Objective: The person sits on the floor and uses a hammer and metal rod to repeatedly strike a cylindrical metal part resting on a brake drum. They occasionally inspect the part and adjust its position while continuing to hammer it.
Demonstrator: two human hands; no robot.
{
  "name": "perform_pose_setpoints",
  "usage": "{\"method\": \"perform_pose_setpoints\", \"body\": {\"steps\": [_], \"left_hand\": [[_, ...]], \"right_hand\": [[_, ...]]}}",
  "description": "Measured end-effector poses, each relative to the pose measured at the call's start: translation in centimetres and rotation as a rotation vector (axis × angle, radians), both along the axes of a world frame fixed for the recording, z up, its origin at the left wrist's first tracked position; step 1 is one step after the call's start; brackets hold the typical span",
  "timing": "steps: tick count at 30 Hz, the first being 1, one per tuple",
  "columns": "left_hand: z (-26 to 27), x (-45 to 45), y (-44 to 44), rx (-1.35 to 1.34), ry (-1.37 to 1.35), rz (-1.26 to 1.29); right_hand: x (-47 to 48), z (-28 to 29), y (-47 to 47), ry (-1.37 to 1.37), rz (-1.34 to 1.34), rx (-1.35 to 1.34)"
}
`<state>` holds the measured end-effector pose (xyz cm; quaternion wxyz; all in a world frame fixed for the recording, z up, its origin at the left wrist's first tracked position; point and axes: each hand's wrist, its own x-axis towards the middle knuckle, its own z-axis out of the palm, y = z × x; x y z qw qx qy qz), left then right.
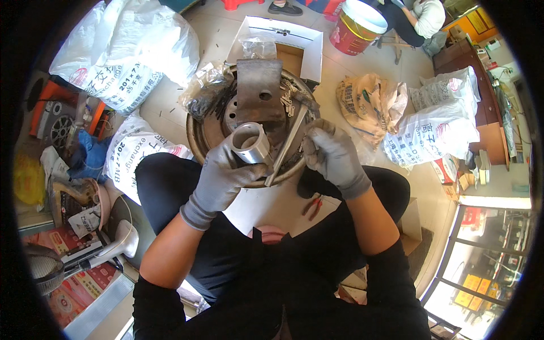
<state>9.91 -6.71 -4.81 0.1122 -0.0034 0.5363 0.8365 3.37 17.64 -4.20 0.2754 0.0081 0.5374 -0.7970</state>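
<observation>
My left hand (221, 180), in a grey work glove, grips a short, hollow metal cylinder (251, 144) with its open end tilted up. My gloved right hand (331, 153) is raised at the right rim of a round metal wheel-like base (196, 144). Its fingers are curled together; whether a small part sits between them cannot be made out. A hammer (291, 140) lies across the base between my hands, its head away from me. Behind the cylinder stands a worn steel piece (259, 95) with a hole. Several small metal links (289, 102) lie beside it.
A clear plastic bag of dark parts (204, 95) rests on the base's left side. Beyond stands an open carton (312, 55). Red-handled pliers (313, 208) lie on the floor. White sacks (127, 51) and a brown sack (369, 106) flank me; another person (418, 21) sits far right.
</observation>
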Motion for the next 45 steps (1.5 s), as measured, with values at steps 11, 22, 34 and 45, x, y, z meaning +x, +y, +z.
{"method": "perform_pose_setpoints", "body": {"steps": [11, 22, 34, 45], "left_hand": [[0.7, -0.1, 0.3, 0.157, 0.065, 0.061], [1.1, 0.0, 1.4, -0.177, 0.211, 0.048], [0.7, -0.5, 0.6, -0.701, 0.646, 0.109], [1.0, -0.1, 0.2, -0.686, 0.622, 0.113]], "right_hand": [[2.2, 3.5, -1.8, 0.542, 0.211, 0.391], [2.0, 3.5, -1.6, 1.198, 0.100, 0.697], [2.7, 2.4, -1.7, 1.082, 0.136, 0.731], [3.1, 1.8, -2.2, 1.186, 0.097, 0.733]]}}
